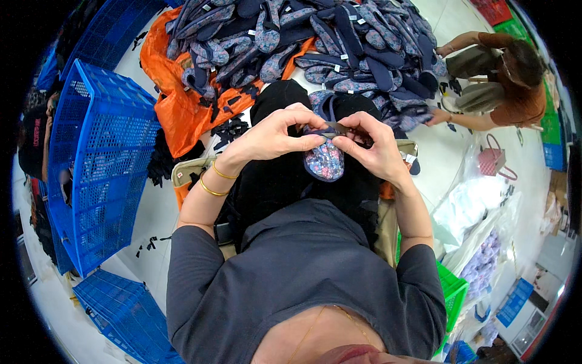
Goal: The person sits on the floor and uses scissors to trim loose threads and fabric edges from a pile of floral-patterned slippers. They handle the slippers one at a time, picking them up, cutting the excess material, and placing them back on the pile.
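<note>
A floral-patterned slipper (324, 161) with dark blue edging is held over my lap, its rounded end toward me. My left hand (290, 132) pinches its dark edge between thumb and fingers. My right hand (371, 141) is closed close beside it, thumb near the slipper's edge, around a small grey metal cutting tool (337, 127). The tool's pointed part reaches toward my left fingertips; its grip is hidden in my palm. Beyond the hands, the slipper's dark sole end (321, 104) shows between my knees.
A large heap of similar slippers (339, 36) lies ahead, partly on an orange sheet (173, 91). Blue plastic crates (112, 158) stand at the left, a green crate (451, 291) at the lower right. Another person (515, 79) sits at the right, reaching to the heap.
</note>
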Available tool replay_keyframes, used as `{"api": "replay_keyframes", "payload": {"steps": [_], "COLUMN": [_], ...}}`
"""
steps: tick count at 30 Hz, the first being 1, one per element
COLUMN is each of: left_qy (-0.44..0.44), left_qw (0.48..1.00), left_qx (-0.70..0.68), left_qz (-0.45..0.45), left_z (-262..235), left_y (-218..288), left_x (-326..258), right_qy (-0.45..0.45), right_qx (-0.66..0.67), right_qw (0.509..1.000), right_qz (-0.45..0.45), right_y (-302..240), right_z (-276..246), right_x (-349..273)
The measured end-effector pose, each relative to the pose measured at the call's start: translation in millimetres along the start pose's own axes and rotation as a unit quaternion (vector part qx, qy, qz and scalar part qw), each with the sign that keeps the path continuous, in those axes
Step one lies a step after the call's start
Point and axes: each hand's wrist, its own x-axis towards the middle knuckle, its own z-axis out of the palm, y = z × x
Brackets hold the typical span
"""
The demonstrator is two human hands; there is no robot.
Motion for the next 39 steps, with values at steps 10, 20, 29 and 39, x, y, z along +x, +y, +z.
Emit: {"api": "replay_keyframes", "payload": {"steps": [10,20,29,39], "left_qy": [0.003,0.176,0.056,0.235], "left_qw": [0.987,0.943,0.988,0.899], "left_qx": [-0.127,0.103,0.089,-0.37], "left_qz": [-0.097,0.262,0.111,0.005], "left_z": [4.5,23.4,38.0,50.2], "left_y": [8.6,16.8,-4.1,-20.2], "left_x": [0.5,0.6,-21.7,-9.9], "right_qy": [0.111,0.112,0.182,0.228], "right_qx": [0.134,0.548,0.421,0.078], "right_qw": [0.985,0.795,0.887,0.969], "right_qz": [0.002,0.234,0.057,-0.048], "right_y": [17.7,16.7,19.4,7.9], "right_z": [7.2,28.8,28.8,93.0], "right_x": [-4.1,-23.6,-13.0,-36.2]}}
